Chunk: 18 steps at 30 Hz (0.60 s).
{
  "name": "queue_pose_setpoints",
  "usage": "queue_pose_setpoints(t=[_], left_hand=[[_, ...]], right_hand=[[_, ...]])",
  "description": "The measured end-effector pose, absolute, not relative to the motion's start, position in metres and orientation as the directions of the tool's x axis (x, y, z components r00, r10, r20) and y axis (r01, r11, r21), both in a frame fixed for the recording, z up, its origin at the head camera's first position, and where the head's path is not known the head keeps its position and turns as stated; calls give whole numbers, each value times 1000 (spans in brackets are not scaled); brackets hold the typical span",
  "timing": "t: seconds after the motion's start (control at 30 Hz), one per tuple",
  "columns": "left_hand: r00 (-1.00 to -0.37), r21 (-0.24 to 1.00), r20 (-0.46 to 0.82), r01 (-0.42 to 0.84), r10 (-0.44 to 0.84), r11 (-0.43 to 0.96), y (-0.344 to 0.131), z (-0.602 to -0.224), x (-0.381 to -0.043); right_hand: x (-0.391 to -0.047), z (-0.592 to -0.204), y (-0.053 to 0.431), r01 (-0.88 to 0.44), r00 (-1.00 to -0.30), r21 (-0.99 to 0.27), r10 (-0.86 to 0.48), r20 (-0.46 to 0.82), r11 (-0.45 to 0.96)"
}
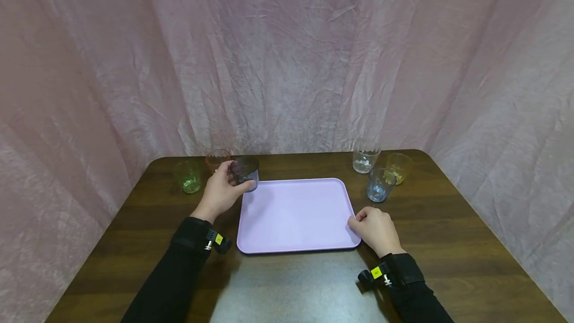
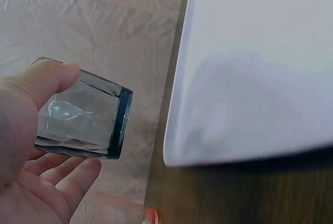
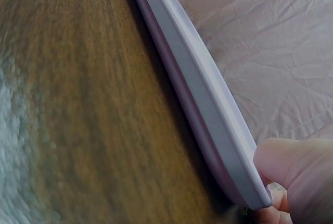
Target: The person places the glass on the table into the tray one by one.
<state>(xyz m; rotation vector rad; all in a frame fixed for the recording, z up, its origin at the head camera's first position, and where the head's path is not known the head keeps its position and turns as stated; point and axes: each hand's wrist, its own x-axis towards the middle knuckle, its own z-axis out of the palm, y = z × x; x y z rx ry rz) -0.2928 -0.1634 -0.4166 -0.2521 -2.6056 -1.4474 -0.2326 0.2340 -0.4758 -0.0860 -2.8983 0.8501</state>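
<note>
A dark grey see-through glass [image 1: 247, 178] is held in my left hand [image 1: 218, 194], thumb on one side and fingers on the other. It hangs by the back left corner of a flat lilac tray [image 1: 298, 216]. In the left wrist view the grey glass [image 2: 86, 114] shows a thick base turned toward the tray [image 2: 250, 88], apart from it. My right hand [image 1: 378, 229] pinches the tray's right edge near the front corner. In the right wrist view the thumb [image 3: 278, 159] lies on the rim, with fingertips below it.
Left of the tray stand a green glass [image 1: 189, 177] and an orange-rimmed glass [image 1: 215, 156], the latter partly behind my left hand. At the back right are a clear glass [image 1: 364, 158], a yellow glass [image 1: 400, 166] and a blue glass [image 1: 378, 187]. A pink curtain [image 1: 287, 64] hangs behind the wooden table [image 1: 453, 243].
</note>
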Motion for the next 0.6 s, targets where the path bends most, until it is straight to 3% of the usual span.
queue_pose_setpoints(t=[0.17,0.6], left_hand=[[-974,846,204,225,95,483,-149,-415,-296],[-964,774,240,262,116,577,-110,-415,-304]], right_hand=[[-233,-475,234,12,-990,-536,86,113,844],[-231,-474,233,24,-990,-542,94,102,840]])
